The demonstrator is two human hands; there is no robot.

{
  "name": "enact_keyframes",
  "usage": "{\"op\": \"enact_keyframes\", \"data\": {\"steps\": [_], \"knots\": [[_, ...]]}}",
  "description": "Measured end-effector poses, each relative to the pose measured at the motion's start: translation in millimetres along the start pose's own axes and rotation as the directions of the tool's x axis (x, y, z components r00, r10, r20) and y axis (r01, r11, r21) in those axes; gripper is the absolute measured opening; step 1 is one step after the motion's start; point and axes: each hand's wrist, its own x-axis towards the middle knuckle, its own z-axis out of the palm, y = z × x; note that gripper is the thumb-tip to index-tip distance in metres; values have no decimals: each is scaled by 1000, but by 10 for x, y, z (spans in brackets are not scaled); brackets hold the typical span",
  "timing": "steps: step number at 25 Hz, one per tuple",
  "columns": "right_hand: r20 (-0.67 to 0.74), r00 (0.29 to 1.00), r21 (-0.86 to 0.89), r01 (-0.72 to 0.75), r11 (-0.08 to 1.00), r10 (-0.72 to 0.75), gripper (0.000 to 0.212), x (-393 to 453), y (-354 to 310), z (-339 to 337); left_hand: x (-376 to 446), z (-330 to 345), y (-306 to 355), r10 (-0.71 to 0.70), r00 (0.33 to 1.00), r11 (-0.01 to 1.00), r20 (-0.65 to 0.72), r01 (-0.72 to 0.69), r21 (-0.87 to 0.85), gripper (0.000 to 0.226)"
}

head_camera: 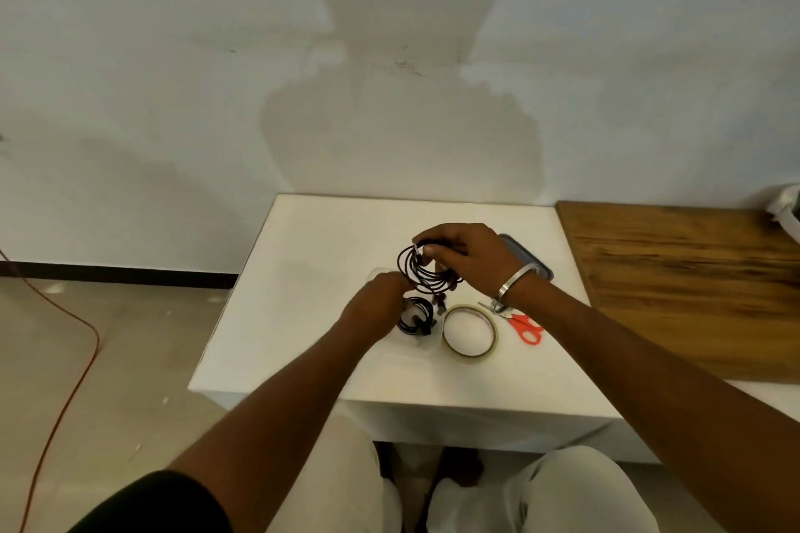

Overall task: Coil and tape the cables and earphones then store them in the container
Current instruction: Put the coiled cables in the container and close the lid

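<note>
Right hand (465,257) pinching top of dark coiled cable (426,273), loops hanging upright above clear container (417,342). Left hand (379,303) curled at coil's lower-left edge, grip unclear. Tape roll (469,335) just right, nearer right hand.

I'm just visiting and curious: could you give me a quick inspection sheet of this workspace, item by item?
Surface: white table, wooden board at its right.
Job's things: clear container holding a small coil; tape roll; scissors; lid.
Clutter: nothing seen.
Hands: right hand grips a black cable coil; left hand pinches its lower edge.
Cables: orange cord on floor.
Surroundings: white wall with shadow.
</note>
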Motion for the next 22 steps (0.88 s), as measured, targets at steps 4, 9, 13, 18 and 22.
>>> {"op": "enact_keyframes", "data": {"steps": [4, 9, 13, 18, 22], "knots": [[105, 994, 79, 6, 997, -14, 19, 10, -130, 123, -169, -380, -22, -155, 987, 867, -41, 116, -485, 14], [109, 990, -113, -73, 991, 85, 20, 121, 101, 352, -277, -508, -298, -159, 982, 907, -99, 106, -408, 20], [133, 973, -373, -127, 919, 188, 22, 242, 417, 607, -271, -365, -445, -42, 972, 983, -232, -1, -182, 19], [129, 972, -651, -64, 756, 194, 26, 354, 606, 905, -286, -176, -489, -117, 961, 980, -249, 71, -186, 25], [21, 993, -767, -57, 639, 113, 20, 359, 604, 990, -273, -71, -486, -160, 963, 967, -216, 110, -230, 28]]}}
